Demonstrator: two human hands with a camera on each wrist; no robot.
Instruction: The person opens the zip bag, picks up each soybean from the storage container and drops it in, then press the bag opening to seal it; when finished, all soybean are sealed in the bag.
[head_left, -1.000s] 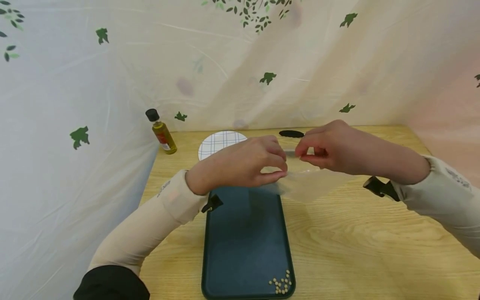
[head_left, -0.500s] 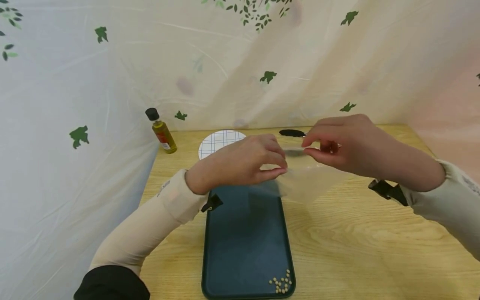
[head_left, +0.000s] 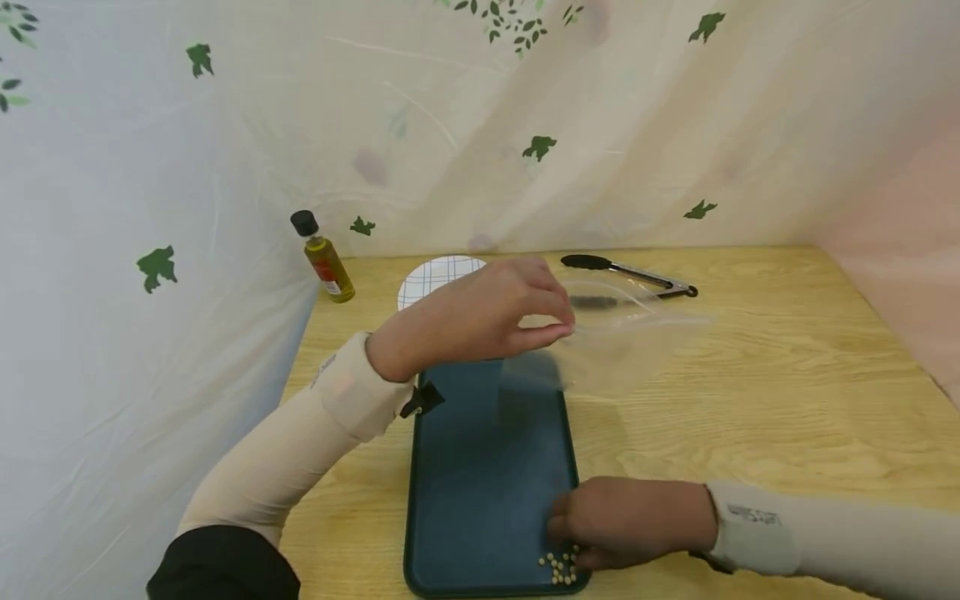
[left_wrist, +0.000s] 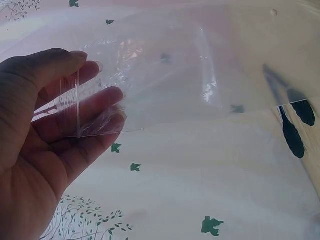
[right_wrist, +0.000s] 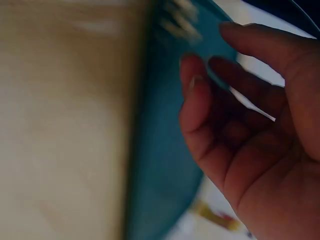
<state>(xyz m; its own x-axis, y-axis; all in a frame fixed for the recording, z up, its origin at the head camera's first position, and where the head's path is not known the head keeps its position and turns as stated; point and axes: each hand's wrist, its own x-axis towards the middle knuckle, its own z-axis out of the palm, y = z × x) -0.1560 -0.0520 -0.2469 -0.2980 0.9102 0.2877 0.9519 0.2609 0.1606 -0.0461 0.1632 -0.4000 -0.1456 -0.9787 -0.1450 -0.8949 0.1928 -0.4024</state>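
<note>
My left hand (head_left: 517, 304) pinches the edge of a clear plastic zip bag (head_left: 630, 354) between thumb and fingers, above the far end of a dark baking tray (head_left: 480, 467). In the left wrist view the bag (left_wrist: 165, 75) stretches away from the fingertips, with a small pale round bean (left_wrist: 274, 12) near its far end. My right hand (head_left: 622, 521) is over the tray's near right corner, beside several pale dried beans (head_left: 558, 569). Its fingers are loosely bent with nothing visible between them in the right wrist view. It partly hides the beans in the head view.
Black-tipped tongs (head_left: 645, 275) lie at the back of the wooden table (head_left: 787, 400), partly behind the bag. An oil bottle (head_left: 327, 267) stands at the back left, near a white plate with blue lines (head_left: 431, 279). A patterned cloth (head_left: 450, 125) hangs behind.
My right hand has let go of the bag's edge and moved down toward me, to the beans on the tray. My left hand keeps the bag in nearly the same place.
</note>
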